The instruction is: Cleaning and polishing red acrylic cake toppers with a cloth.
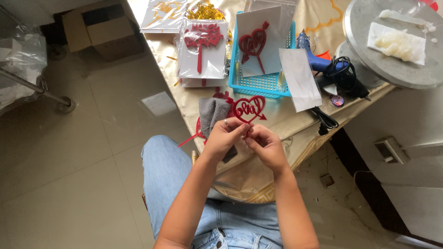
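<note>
I see the table [295, 121] strewn with a blue basket [258, 85] and bagged cards, and just above its near edge I hold a red heart cake topper [249, 109]. My left hand [224, 136] and right hand [264, 144] are both pinched shut on its thin stick below the heart. It looks light, stiff and easy to snap, so I judge the stick near the heart is the safest place to grip.
</note>
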